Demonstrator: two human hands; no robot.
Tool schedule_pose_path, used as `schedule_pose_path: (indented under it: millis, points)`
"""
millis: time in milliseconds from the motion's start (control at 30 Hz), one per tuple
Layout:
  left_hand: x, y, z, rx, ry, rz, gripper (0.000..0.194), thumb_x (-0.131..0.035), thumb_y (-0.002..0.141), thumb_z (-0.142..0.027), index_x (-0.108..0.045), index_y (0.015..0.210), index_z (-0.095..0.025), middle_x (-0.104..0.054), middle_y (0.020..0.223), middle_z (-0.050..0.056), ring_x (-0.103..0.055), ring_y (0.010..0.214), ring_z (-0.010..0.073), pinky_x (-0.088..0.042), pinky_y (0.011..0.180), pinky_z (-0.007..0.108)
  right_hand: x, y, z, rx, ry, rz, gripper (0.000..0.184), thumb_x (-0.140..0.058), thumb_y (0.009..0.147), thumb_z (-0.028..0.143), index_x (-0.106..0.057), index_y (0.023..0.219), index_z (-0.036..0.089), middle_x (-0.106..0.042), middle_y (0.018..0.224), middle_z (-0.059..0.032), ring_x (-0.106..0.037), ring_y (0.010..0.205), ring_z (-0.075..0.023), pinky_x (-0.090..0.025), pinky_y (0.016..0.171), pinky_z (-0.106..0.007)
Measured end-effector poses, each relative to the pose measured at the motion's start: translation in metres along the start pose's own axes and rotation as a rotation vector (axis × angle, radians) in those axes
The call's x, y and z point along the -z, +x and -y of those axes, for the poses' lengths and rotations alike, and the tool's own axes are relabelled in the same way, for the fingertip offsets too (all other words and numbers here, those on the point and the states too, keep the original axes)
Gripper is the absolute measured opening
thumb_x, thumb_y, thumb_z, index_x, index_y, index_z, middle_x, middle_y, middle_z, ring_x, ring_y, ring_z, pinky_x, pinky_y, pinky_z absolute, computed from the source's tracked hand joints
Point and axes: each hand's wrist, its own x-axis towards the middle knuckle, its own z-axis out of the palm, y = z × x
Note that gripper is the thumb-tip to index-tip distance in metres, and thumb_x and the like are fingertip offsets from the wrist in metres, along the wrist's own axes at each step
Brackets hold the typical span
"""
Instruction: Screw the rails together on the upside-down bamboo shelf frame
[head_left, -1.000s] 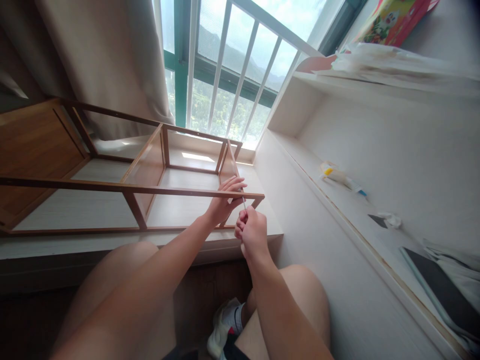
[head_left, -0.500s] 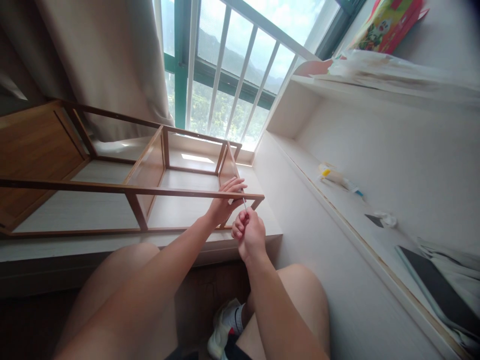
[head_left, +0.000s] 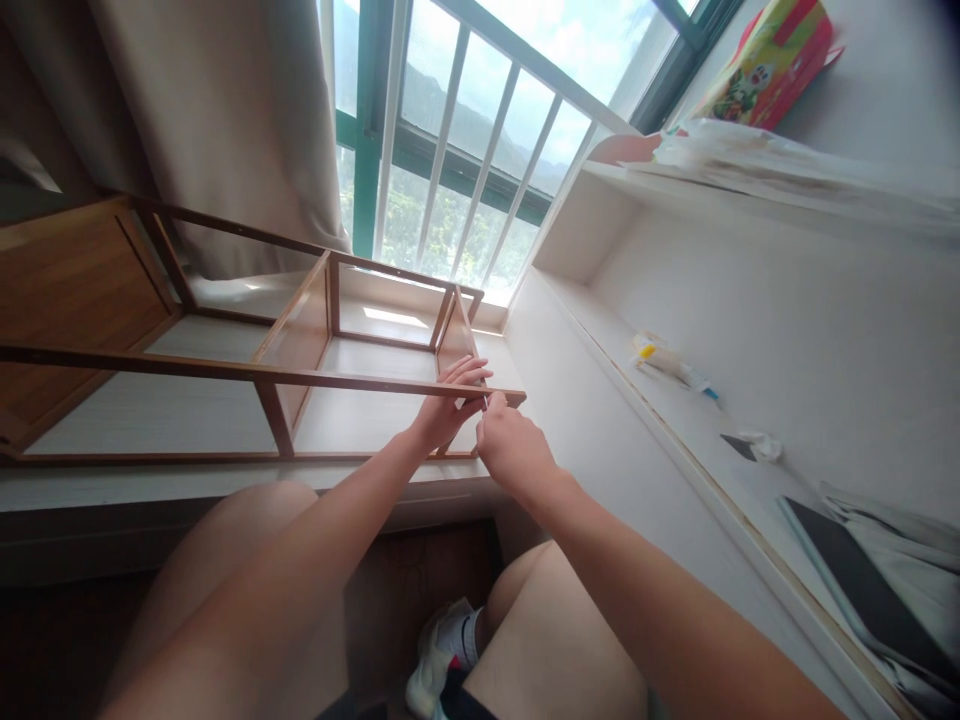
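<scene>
A brown wooden shelf frame [head_left: 390,385] lies on its side on a white ledge, with upright panels between its long rails. My left hand [head_left: 450,400] reaches in behind the near rail and holds the frame by its right-end panel [head_left: 455,335], fingers stretched along the wood and thumb lower down. Close beside it, my right hand [head_left: 514,440] is closed on a thin metal Allen key [head_left: 486,402] at the near rail's right end. Only a short bit of the key shows; the fingers hide the rest, and its contact with the rail is too small to make out.
A barred window [head_left: 465,170] stands behind the frame, a curtain [head_left: 217,120] at left. On the right, a white shelf unit [head_left: 600,380] holds a tablet-like dark device [head_left: 862,580], a small plastic packet [head_left: 675,365] and, higher up, a red-yellow bag [head_left: 772,65].
My right hand has turned over and come up against the rail, its forearm swinging out to the right. Less of the Allen key shows. My left hand keeps its place.
</scene>
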Motion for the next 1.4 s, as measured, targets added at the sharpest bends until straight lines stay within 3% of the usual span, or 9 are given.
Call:
schedule_pose_path:
  millis: [367, 467, 567, 667, 933, 1067, 1200, 1267, 1400]
  points:
    - [-0.007, -0.014, -0.009, 0.067, -0.085, -0.062, 0.058, -0.057, 0.090, -0.031, -0.035, 0.144, -0.025, -0.040, 0.150, 0.013, -0.038, 0.140, 0.0259, -0.039, 0.112, 0.048, 0.008, -0.012, -0.018, 0.023, 0.023, -0.089, 0.028, -0.048, 0.094, 0.047, -0.055, 0.086, 0.020, -0.064, 0.079, -0.0063, -0.058, 0.071, -0.0196, -0.034, 0.063, -0.028]
    - [-0.009, -0.030, -0.024, 0.342, -0.090, -0.188, 0.055, -0.055, 0.090, -0.037, -0.039, 0.140, -0.020, -0.044, 0.146, 0.016, -0.048, 0.130, 0.0284, -0.054, 0.091, 0.042, 0.004, -0.017, -0.035, 0.033, 0.219, -0.076, 0.036, -0.038, 0.098, 0.048, -0.055, 0.081, 0.021, -0.063, 0.074, -0.0034, -0.056, 0.068, -0.0177, -0.033, 0.061, -0.027]
    - [-0.005, -0.037, -0.041, 0.577, -0.097, -0.136, 0.034, -0.042, 0.096, -0.044, -0.060, 0.110, -0.019, -0.067, 0.106, 0.010, -0.064, 0.097, 0.0235, -0.054, 0.080, 0.039, -0.003, -0.021, -0.046, 0.082, 0.389, -0.125, 0.038, -0.033, 0.099, 0.047, -0.053, 0.080, 0.021, -0.060, 0.071, -0.0011, -0.054, 0.066, -0.0169, -0.034, 0.062, -0.026]
    - [0.005, -0.031, -0.050, 0.644, -0.011, -0.066, 0.036, -0.043, 0.094, -0.049, -0.064, 0.092, -0.020, -0.067, 0.084, 0.006, -0.064, 0.083, 0.0232, -0.052, 0.078, 0.041, -0.016, -0.024, -0.049, 0.131, 0.447, -0.216, 0.034, -0.033, 0.100, 0.044, -0.052, 0.082, 0.021, -0.058, 0.072, -0.0009, -0.053, 0.067, -0.0172, -0.035, 0.065, -0.027]
    - [0.019, -0.034, -0.069, 0.682, 0.258, -0.134, 0.031, -0.055, 0.087, -0.050, -0.057, 0.094, -0.020, -0.062, 0.091, 0.006, -0.061, 0.089, 0.0234, -0.049, 0.082, 0.039, -0.055, -0.022, -0.036, 0.122, 1.019, -0.190, 0.039, -0.031, 0.101, 0.042, -0.047, 0.072, 0.021, -0.049, 0.061, 0.0030, -0.048, 0.056, -0.0129, -0.035, 0.057, -0.024]
    - [0.020, -0.040, -0.100, 0.825, 0.164, 0.076, 0.039, -0.039, 0.093, -0.055, -0.049, 0.076, -0.022, -0.052, 0.065, -0.003, -0.052, 0.063, 0.0158, -0.042, 0.061, 0.028, -0.057, -0.013, -0.042, 0.051, 1.060, -0.403, 0.033, -0.035, 0.100, 0.039, -0.049, 0.077, 0.021, -0.048, 0.067, 0.0022, -0.047, 0.063, -0.0140, -0.038, 0.063, -0.026]
    - [0.003, -0.030, -0.119, 0.867, 0.100, 0.088, 0.044, -0.039, 0.093, -0.056, -0.043, 0.068, -0.021, -0.043, 0.056, -0.004, -0.043, 0.055, 0.0128, -0.033, 0.054, 0.024, -0.049, 0.014, -0.060, 0.005, 1.002, -0.681, 0.024, -0.042, 0.097, 0.042, -0.053, 0.093, 0.020, -0.055, 0.087, -0.0024, -0.051, 0.080, -0.0171, -0.042, 0.079, -0.031]
    - [-0.009, -0.024, -0.121, 0.854, 0.118, 0.039, 0.045, -0.038, 0.093, -0.055, -0.041, 0.065, -0.020, -0.039, 0.055, -0.005, -0.039, 0.055, 0.0120, -0.030, 0.053, 0.023, -0.047, 0.029, -0.070, 0.033, 1.043, -0.607, 0.028, -0.043, 0.097, 0.046, -0.053, 0.099, 0.020, -0.058, 0.092, -0.0039, -0.054, 0.084, -0.0181, -0.043, 0.081, -0.032]
    - [-0.024, -0.020, -0.122, 0.828, 0.146, -0.079, 0.043, -0.042, 0.093, -0.050, -0.035, 0.063, -0.020, -0.033, 0.056, -0.005, -0.032, 0.054, 0.0109, -0.026, 0.053, 0.024, -0.056, 0.041, -0.082, 0.133, 1.226, -0.204, 0.045, -0.033, 0.097, 0.058, -0.056, 0.091, 0.020, -0.063, 0.075, -0.0021, -0.059, 0.070, -0.0174, -0.046, 0.071, -0.030]
